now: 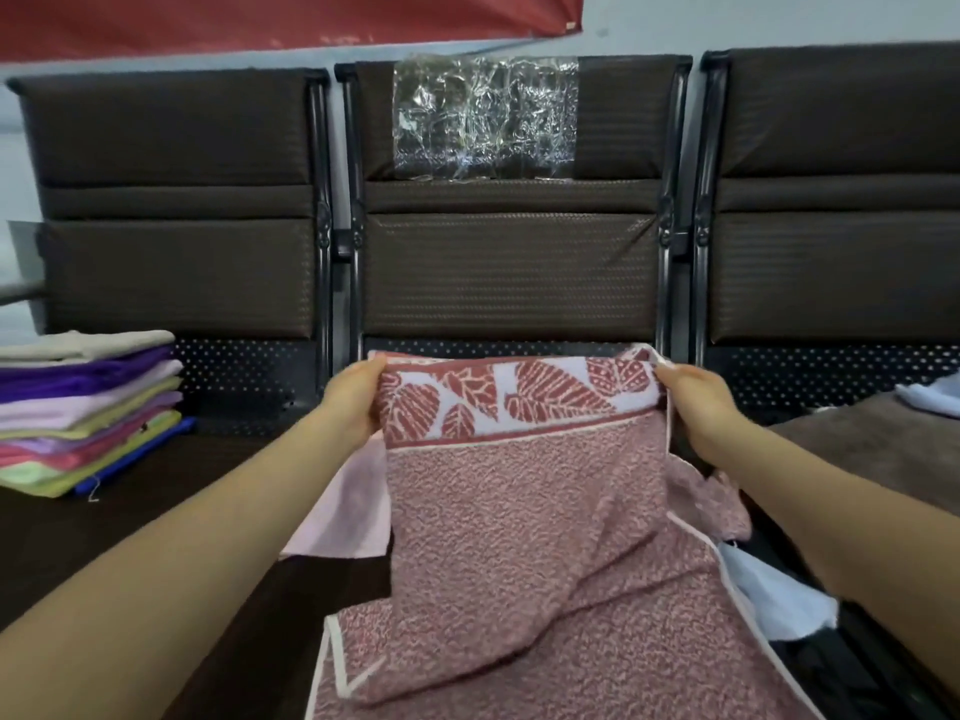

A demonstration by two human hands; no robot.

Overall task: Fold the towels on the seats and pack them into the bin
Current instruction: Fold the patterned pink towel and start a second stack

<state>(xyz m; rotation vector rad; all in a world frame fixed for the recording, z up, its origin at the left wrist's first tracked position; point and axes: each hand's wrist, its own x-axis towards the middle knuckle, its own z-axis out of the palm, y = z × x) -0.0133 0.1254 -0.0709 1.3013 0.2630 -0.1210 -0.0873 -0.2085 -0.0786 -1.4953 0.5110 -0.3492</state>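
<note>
1. Fingers of the left hand [353,402] curl over the top left corner of the pink towel [524,511] and pinch it; the right hand [696,402] grips the top right corner the same way.
2. No brand, label or readable writing shows on any cloth or seat.
3. Stretched between both hands, the pink towel has its red-and-white leaf border uppermost, and its speckled body hangs down toward the camera, partly doubled over itself.
4. A pale pink cloth [343,506] lies under it on the left, and a light blue cloth [774,595] peeks out on the right.
5. On the left seat [104,532] rests a stack of folded towels [88,413] in beige, purple, lilac, green, pink and blue.
6. On the right seat lies a brown towel [872,444], with what may be a white cloth [930,397] behind it, though that edge is blurred.
7. Three dark brown padded seat backs [509,272] stand in a row; crinkled clear plastic [483,116] covers the top of the middle one.
8. Behind is a pale wall with a red banner [260,18] hung across its top.
</note>
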